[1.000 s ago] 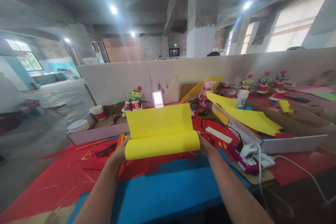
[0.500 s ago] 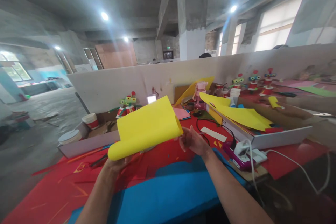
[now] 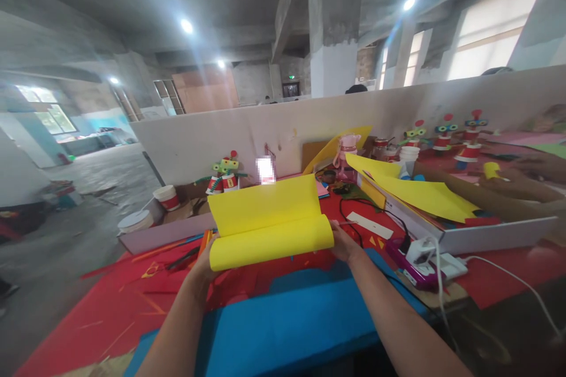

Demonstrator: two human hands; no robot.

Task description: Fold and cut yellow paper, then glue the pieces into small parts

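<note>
A yellow sheet of paper or thin foam [image 3: 267, 205], its near edge curled into a loose roll, is held up above the red and blue tabletop. My left hand [image 3: 205, 261] grips the left end of the roll, with most of its fingers hidden behind the sheet. At the opposite end, my right hand [image 3: 345, 242] holds the roll from the side, fingertips partly behind it. Under my forearms lies a large blue sheet [image 3: 283, 321]. Red sheets [image 3: 104, 315] with thin orange scraps spread to the left.
An open box [image 3: 499, 232] with more yellow sheets stands right, near a purple power strip [image 3: 413, 265] with white cables. Cup robots [image 3: 227, 177] stand by a left-hand box [image 3: 170, 230]. A white partition [image 3: 212, 135] runs behind. Another person's hands [image 3: 526, 185] work at far right.
The yellow sheet has come down and levelled out, its rolled edge now facing me. My right hand has gone from loosely spread fingers to holding the roll's end. The view has shifted slightly left.
</note>
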